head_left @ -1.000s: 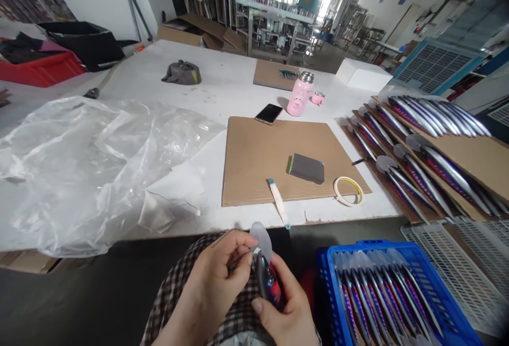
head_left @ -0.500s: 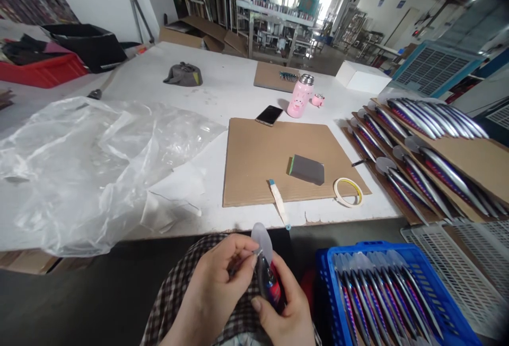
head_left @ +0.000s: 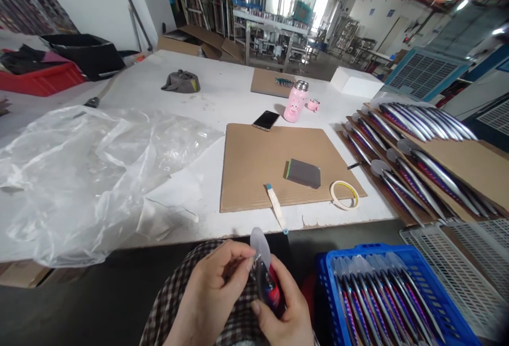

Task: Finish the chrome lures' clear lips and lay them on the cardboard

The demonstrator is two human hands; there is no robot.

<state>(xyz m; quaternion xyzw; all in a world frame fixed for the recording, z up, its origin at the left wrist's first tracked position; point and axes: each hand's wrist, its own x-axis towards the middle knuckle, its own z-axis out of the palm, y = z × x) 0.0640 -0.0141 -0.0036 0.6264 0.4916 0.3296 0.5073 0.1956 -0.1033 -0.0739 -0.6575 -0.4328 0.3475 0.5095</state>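
A fishing lure (head_left: 271, 292) with a dark, red and blue body and a frosted clear bill (head_left: 260, 246) is held over my lap. My right hand (head_left: 288, 303) wraps round its body, thumb on the near side and fingers behind. At the base of the bill, the thumb and forefinger of my left hand (head_left: 218, 282) are pinched together. Whatever lies between those fingertips is too small to make out. Similar lures (head_left: 371, 293) stand side by side in a blue basket (head_left: 374, 249) to the right of my hands.
On the white table lie a cardboard sheet (head_left: 254, 165), a grey sanding block (head_left: 303, 173), a tape roll (head_left: 344, 195), a white strip tool (head_left: 275, 208), a phone (head_left: 266, 120), a pink bottle (head_left: 296, 103) and plastic sheeting (head_left: 99, 171). More lures (head_left: 437, 176) rest on cardboard at right.
The camera view has shifted slightly. My left fingertips have drawn a little to the left at the bill's base, while my right hand keeps its hold on the lure.
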